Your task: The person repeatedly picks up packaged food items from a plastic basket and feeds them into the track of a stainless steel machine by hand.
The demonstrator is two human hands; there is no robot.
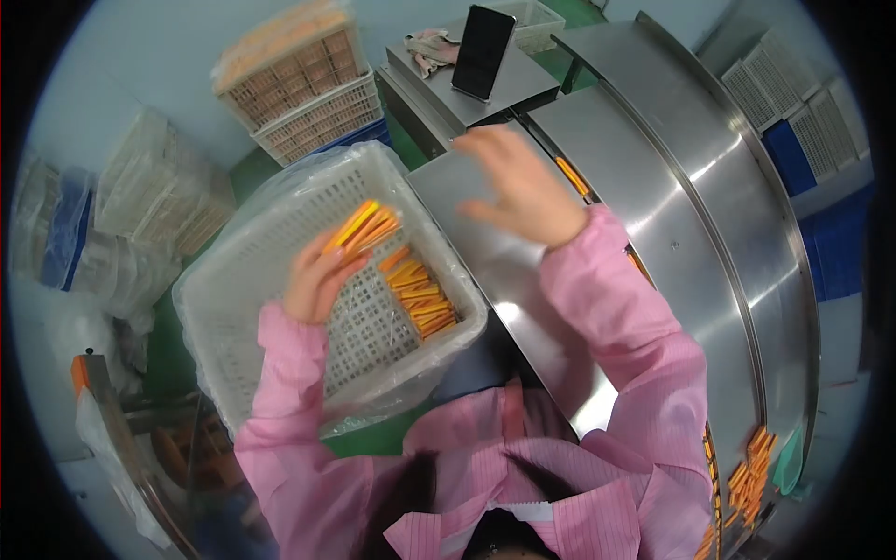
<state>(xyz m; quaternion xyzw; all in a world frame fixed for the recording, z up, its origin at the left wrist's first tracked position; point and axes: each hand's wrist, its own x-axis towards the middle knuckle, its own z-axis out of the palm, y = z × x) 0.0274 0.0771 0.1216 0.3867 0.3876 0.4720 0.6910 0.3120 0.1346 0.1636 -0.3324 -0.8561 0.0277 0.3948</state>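
Observation:
My left hand (320, 280) is closed around a bundle of thin orange-and-yellow sticks (366, 227), held over a white perforated crate (229, 322) lined with clear plastic. What the sticks are made of I cannot tell. Below and to the right of that hand, a row of similar sticks (425, 301) lies along the crate's right side. My right hand (525, 191), slightly blurred, is over the steel table, thumb and fingers apart, and nothing shows in it. Just right of it, a few sticks (572, 177) sit in a narrow channel in the metal.
A black phone (483, 53) leans upright on a steel box beside a crumpled cloth (431, 49). Stacked crates (297, 79) stand behind the lined crate. At the lower right, a loose pile of sticks (749, 476) lies on the steel surface (677, 238) near a green scoop-like object (790, 462).

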